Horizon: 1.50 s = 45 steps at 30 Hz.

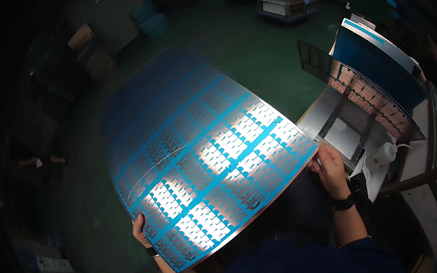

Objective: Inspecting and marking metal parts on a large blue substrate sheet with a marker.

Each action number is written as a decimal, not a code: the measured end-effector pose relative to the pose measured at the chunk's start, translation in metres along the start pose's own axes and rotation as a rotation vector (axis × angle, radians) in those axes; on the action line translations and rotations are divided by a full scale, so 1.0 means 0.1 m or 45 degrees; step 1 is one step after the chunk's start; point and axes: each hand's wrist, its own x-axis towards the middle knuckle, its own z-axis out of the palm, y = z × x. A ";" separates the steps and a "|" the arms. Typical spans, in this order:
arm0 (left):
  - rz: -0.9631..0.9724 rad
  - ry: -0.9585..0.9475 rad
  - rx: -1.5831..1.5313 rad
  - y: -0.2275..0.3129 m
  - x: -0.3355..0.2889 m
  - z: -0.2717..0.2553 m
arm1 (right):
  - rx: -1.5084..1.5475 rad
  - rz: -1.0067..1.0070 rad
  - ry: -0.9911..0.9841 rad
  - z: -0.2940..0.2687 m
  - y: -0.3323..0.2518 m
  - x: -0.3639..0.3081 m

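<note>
A large thin circuit board panel (pixel 214 171), copper-coloured with a blue pattern, spans the middle of the head view, its far end fading into shadow. My left hand (pixel 141 231) grips its left edge near the lower corner, thumb on top and the other fingers hidden beneath. At the right edge my right hand (pixel 329 163) pinches the panel near its corner. Bright light glares off several copper areas, and a thin curved line crosses the left part of the surface.
On the right, another copper-patterned panel (pixel 370 95) stands tilted by a metal worktop (pixel 342 135), beside a white squeeze bottle (pixel 383 156). A loaded trolley (pixel 285 5) stands on the green floor (pixel 252 49) at the back. Other people's arms show at far left and far right.
</note>
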 end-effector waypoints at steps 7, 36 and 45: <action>0.017 0.046 0.025 0.00 -0.05 0.12 | -0.059 -0.029 -0.027 0.05 -0.07 -0.02; -0.126 -0.237 -0.216 -0.45 0.07 0.45 | 0.465 0.307 -0.171 1.12 0.22 -0.35; -0.173 -0.359 -0.221 -0.53 0.09 0.80 | 0.495 0.184 0.089 1.08 0.13 -0.04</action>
